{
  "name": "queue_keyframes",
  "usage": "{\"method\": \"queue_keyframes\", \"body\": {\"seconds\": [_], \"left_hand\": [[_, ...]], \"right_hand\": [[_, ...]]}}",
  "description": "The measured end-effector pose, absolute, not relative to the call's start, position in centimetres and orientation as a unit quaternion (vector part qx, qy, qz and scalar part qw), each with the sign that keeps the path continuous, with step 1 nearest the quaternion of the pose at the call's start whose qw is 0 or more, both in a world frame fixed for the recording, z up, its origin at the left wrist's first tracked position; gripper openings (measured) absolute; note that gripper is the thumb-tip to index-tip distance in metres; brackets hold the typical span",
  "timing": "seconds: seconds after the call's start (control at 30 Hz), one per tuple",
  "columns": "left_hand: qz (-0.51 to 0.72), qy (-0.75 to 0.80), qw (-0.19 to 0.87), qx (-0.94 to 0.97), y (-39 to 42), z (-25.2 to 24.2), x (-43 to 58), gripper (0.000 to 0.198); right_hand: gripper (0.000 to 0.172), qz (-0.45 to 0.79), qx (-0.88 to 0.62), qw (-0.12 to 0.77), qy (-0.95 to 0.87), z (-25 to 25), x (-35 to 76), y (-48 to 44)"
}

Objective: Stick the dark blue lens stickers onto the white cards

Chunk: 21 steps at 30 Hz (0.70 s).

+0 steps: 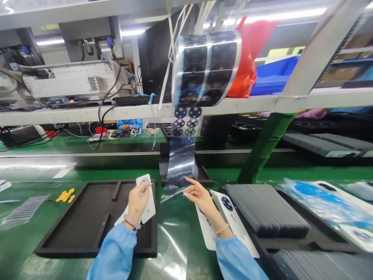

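Observation:
My left hand [138,204] is closed around a white phone back cover [149,208] over the black tray. Its index finger reaches across the cover's round camera area, and its thumb is hidden. My right hand [201,196] holds nothing I can see; its fingers are apart at the right edge of a hanging film strip [181,159], near a thin bright edge. Dark round stickers [180,112] line the strip's upper part, which comes down from a large roll [206,70]. Beneath my right forearm lie white back covers, one with a dark camera ring [226,203].
A black tray [72,251] lies at left, beside yellow pieces [65,195] and a striped sheet [25,212]. Stacked grey plates [265,208] fill a tray at right. A white shelf beam [131,112] and a green post [266,146] stand ahead. Someone's blue sleeve [135,123] shows beyond.

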<state>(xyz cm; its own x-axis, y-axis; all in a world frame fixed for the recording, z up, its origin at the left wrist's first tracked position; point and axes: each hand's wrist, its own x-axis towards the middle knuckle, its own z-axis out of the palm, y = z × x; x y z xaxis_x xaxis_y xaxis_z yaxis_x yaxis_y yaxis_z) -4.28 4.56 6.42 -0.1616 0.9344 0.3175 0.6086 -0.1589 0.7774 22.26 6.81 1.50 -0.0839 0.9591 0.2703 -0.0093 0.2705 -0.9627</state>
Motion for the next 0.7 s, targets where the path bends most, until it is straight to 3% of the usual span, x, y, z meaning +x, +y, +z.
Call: {"method": "queue_keyframes", "body": {"seconds": [0.13,0.27,0.37,0.5,0.7], "left_hand": [[0.418,0.611,0.151,0.654,4.9,6.8,-2.1,0.03],[0.404,0.524,0.306,0.684,5.1,6.6,-0.5,0.029],[0.45,0.504,0.382,0.631,5.4,5.5,0.2,0.026],[0.464,0.492,0.399,0.619,4.9,4.2,0.8,0.023],[0.462,0.46,0.434,0.622,3.8,3.7,1.4,0.025]], "right_hand": [[0.059,0.484,-0.353,0.539,-0.592,2.8,23.1,5.1],[0.055,0.447,-0.371,0.522,-0.625,2.5,22.9,4.6],[0.052,0.276,-0.448,0.542,-0.654,2.0,21.9,4.1],[0.051,0.015,-0.492,0.511,-0.705,1.9,19.7,3.3],[0.04,-0.048,-0.399,0.519,-0.755,1.4,18.4,3.1]]}}
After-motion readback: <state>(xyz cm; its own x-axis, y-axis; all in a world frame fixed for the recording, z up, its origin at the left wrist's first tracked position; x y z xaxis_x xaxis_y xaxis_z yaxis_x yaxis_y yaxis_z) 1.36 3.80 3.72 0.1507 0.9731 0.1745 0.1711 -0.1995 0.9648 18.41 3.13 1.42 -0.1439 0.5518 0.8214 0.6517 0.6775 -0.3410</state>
